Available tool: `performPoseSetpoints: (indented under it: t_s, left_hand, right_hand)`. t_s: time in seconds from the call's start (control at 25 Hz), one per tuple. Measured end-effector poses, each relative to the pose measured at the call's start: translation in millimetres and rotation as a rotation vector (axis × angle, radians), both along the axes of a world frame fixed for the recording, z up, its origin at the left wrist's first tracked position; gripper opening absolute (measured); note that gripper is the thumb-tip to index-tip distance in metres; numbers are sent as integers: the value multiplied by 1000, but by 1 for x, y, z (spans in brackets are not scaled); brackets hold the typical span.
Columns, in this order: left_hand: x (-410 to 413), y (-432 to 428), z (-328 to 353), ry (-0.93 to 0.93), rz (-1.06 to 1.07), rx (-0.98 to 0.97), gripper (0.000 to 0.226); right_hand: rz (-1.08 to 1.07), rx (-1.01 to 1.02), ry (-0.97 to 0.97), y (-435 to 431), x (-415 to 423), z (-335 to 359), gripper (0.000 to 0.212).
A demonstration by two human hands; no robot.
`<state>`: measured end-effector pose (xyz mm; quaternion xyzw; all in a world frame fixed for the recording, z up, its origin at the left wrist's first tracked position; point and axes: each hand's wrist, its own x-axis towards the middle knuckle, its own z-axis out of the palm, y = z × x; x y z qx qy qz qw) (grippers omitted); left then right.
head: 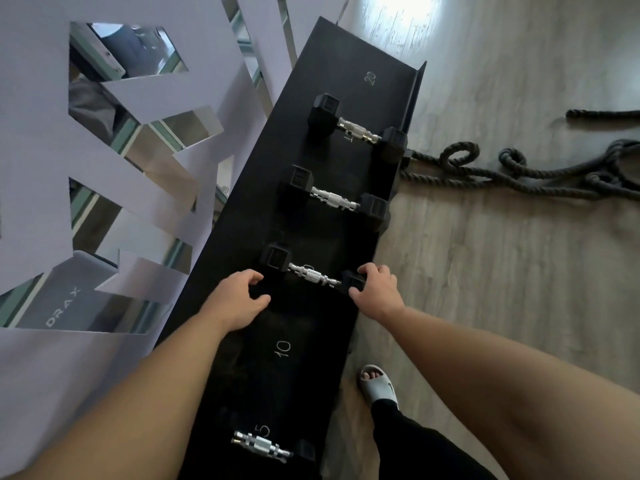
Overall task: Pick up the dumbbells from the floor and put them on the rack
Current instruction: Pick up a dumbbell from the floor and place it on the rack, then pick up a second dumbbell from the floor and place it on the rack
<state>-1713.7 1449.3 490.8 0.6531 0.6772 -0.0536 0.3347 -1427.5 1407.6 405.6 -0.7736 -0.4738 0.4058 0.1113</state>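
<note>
A long black rack [332, 98] runs away from me along the wall, with numbers 5, 10 and 20 painted on it. Several black hex dumbbells with chrome handles lie across it: a far one [356, 131], a middle one [334, 199], a near one [313, 276] and another [261, 446] at the bottom edge. My right hand [379, 289] grips the right head of the near dumbbell. My left hand [239, 296] curls beside its left head, and the dark shelf hides whether it holds anything.
A thick dark battle rope [519, 174] lies coiled on the wooden floor right of the rack. My foot in a grey slide [379, 384] stands by the rack's near right edge. A white cut-out wall panel with mirrors [114, 140] borders the rack's left side.
</note>
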Motion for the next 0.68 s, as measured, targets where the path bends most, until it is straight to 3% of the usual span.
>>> performPoseSetpoints:
  t_s: [0.24, 0.48, 0.68]
  left_hand:
    - [10, -38, 70, -28, -89, 147, 45]
    - [36, -132, 136, -94, -259, 251, 41]
    - [88, -178, 189, -164, -384, 297, 48]
  right_hand:
    - [-72, 168, 18, -41, 32, 86, 43]
    - [-117, 322, -13, -169, 56, 172, 43]
    - [-309, 391, -21, -270, 106, 227, 42]
